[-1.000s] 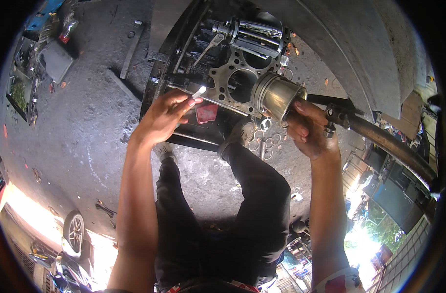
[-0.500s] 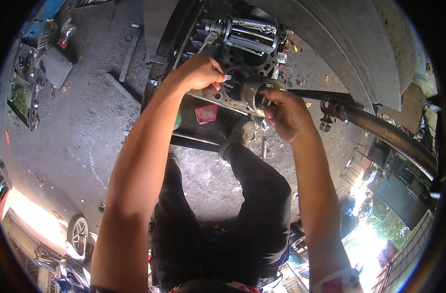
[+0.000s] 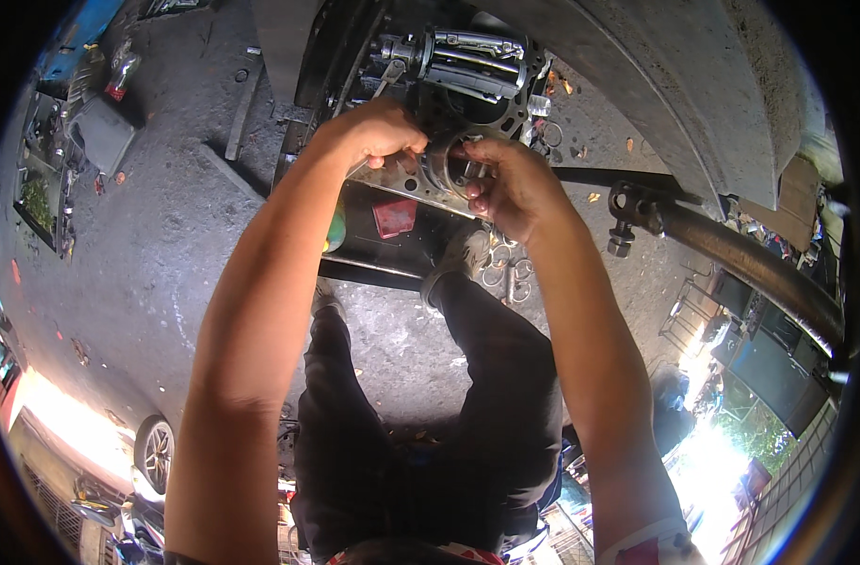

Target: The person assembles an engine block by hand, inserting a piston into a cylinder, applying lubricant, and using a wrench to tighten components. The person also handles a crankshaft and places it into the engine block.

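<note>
My right hand (image 3: 510,184) grips a hollow metal piston (image 3: 441,168), its fingers at the open end. The piston is tilted over the engine block (image 3: 411,185), whose deck has round bores and smaller holes. My left hand (image 3: 385,134) is closed in a pinch right beside the piston's far side. What its fingertips hold is hidden; a thin pale edge shows below the hand. Beyond both hands a chrome cylinder hone (image 3: 477,68) with long bars lies across the block.
Under the block's near side a dark tray holds a red square piece (image 3: 394,217). Metal rings (image 3: 496,271) lie on the floor by my shoe (image 3: 463,254). A thick rusty bar (image 3: 731,245) juts in from the right. Flat metal bars (image 3: 246,113) lie at the left.
My right hand has carried the piston left and slightly away from me, up to my left hand. My left hand's fingers have curled in closer, and the pale tip they showed is hidden.
</note>
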### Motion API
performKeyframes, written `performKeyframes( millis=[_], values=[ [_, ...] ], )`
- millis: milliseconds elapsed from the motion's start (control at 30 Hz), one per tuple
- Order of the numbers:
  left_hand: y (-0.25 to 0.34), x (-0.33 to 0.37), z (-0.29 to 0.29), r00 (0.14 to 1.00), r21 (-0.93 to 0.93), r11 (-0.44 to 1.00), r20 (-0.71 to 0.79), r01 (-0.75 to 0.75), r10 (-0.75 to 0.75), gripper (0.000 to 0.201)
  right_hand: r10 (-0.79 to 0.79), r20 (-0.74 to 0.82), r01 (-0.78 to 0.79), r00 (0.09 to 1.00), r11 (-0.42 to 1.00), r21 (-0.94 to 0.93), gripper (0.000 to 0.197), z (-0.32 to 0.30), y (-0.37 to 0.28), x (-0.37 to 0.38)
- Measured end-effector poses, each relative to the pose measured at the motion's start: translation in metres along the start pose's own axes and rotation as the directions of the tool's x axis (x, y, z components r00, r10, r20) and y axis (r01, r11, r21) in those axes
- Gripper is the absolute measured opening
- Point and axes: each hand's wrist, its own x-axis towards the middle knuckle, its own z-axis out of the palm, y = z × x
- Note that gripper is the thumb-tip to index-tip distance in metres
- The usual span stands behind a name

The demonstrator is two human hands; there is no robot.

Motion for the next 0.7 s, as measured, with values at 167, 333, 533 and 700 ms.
performKeyframes(
  millis=[167, 333, 533, 700],
  values=[
    [0.003, 0.001, -0.005, 0.999, -0.054, 0.998, 0.020, 0.033, -0.032, 0.020, 0.005, 0.021, -0.006, 1.000, 1.000, 0.010, 0.013, 0.005, 0.001, 0.007],
    [0.009, 0.001, -0.002, 0.998, -0.074, 0.996, 0.000, 0.056, -0.056, 0.016, 0.020, 0.039, -0.020, 0.999, 1.000, -0.003, 0.013, 0.001, 0.007, 0.018],
    [0.009, 0.004, -0.002, 0.997, -0.090, 0.993, 0.014, 0.072, -0.071, 0.017, 0.030, 0.064, -0.028, 0.997, 0.999, -0.027, 0.013, -0.001, 0.016, 0.036],
    [0.008, 0.006, -0.004, 0.998, -0.061, 0.996, 0.011, 0.062, -0.062, 0.018, 0.022, 0.031, -0.021, 0.999, 0.999, -0.038, 0.010, -0.001, 0.022, 0.048]
  ],
)
